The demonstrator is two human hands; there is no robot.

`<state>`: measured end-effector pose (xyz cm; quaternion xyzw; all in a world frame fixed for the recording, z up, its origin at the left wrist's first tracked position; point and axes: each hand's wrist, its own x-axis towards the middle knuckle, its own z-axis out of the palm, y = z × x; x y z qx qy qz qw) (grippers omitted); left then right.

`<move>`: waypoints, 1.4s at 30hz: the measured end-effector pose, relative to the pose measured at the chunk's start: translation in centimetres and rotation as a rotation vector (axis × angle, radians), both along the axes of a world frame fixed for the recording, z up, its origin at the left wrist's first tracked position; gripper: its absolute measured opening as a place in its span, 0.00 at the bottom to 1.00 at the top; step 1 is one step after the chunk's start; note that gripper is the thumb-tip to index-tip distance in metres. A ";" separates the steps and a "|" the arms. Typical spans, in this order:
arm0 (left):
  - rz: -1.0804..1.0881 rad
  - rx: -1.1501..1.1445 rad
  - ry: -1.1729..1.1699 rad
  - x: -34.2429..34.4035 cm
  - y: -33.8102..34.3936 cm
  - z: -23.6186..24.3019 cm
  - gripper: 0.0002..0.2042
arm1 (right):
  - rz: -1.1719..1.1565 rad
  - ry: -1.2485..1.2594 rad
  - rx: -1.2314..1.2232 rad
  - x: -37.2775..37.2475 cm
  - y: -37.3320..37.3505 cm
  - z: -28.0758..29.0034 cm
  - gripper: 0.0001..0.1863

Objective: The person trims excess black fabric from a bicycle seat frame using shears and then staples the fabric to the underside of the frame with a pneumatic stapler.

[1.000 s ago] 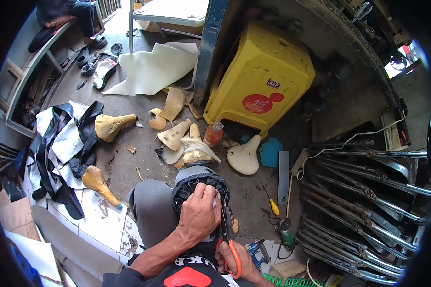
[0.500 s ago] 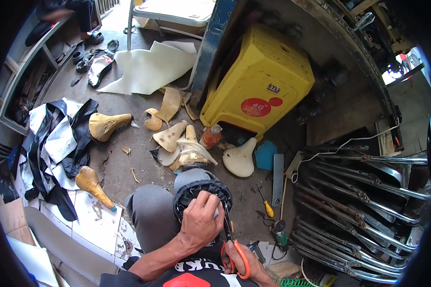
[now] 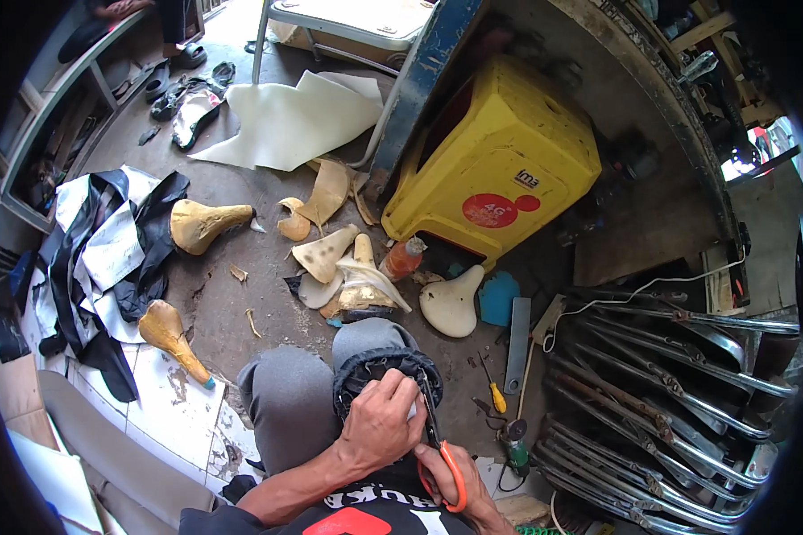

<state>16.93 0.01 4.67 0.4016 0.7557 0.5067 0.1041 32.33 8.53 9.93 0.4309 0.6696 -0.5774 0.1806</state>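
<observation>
The right knee (image 3: 375,335) is bearing the black saddle cover (image 3: 355,374), apparently for steadiness. The left hand (image 3: 384,419) is gripping its inner edge, seemingly for tension; the right hand (image 3: 475,496) is gripping orange-handled scissors (image 3: 452,459), blades alongside the rim.

a yellow stool (image 3: 507,153) near an orange bottle (image 3: 401,259); chrome tubes (image 3: 665,409) at right

The scissors (image 3: 455,470) are dark-bladed and orange-handled; the fabric cover (image 3: 351,370) is black, the trousers (image 3: 285,401) plain grey, the stool (image 3: 500,125) yellow with two red circles.
</observation>
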 end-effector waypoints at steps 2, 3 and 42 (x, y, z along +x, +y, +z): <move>-0.004 -0.009 0.041 0.2 -0.1 -0.1 0.08 | 0.024 0.049 0.072 0.4 -0.3 -0.3 0.29; -0.003 0.002 0.051 0.3 -0.1 -0.2 0.08 | 0.082 0.085 0.123 0.3 -0.2 -0.1 0.26; -0.485 -0.251 0.539 -8.4 -1.2 3.3 0.09 | -0.412 0.337 -0.326 5.0 -0.3 1.9 0.20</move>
